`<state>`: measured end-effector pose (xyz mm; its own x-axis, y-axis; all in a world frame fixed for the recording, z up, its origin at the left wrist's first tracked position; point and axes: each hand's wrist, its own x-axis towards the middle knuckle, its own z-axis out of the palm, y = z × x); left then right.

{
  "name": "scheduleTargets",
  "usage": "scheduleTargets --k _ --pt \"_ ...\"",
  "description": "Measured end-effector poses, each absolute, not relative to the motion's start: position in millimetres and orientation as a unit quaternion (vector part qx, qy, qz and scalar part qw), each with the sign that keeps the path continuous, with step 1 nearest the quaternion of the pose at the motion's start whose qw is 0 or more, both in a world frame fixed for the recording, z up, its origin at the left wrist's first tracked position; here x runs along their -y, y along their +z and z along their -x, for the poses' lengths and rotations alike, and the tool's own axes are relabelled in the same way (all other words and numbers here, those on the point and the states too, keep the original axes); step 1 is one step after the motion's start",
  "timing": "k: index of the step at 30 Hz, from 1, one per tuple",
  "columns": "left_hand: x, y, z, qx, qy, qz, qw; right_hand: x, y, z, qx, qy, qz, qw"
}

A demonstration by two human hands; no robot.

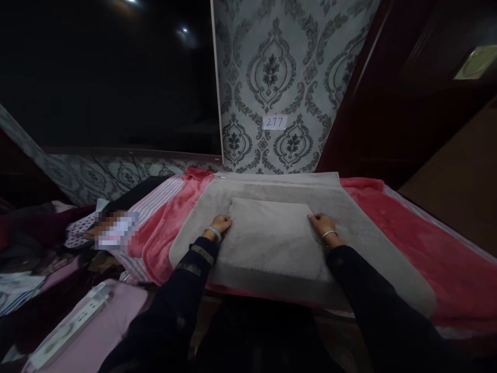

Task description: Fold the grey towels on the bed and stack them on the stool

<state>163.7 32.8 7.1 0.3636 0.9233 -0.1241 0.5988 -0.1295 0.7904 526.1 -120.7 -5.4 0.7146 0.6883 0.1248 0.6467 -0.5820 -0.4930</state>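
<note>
While left fingers (228, 221) and right fingers (312, 218) pinch pale cloth (274, 235), a red blanket (411, 233) flanks grey fabric (361, 228) beneath.

So on my feed I've got a pale grey cloth (272, 238), roughly rectangular, a bit plush-looking, with a fuzzy near edge. It's pretty much flat, far edge nearly straight, pinched at the left and right sides close to its far corners. It sits centred on a bigger grey cloth (355, 225), same sort of colour, spread out with rounded near corners and a straight band along the far edge. Can't tell from here whether the two are joined, tbh.
</note>
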Motion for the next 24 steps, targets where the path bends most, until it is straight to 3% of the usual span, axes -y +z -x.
scheduleTargets --k 15,24 --pt "-107 28 -218 -0.571 0.182 -0.762 0.246 75 11 -546 0.384 0.07 0.894 0.22" --pt "-111 17 -223 -0.578 0.142 -0.78 0.196 58 0 -560 0.443 0.03 0.886 0.134"
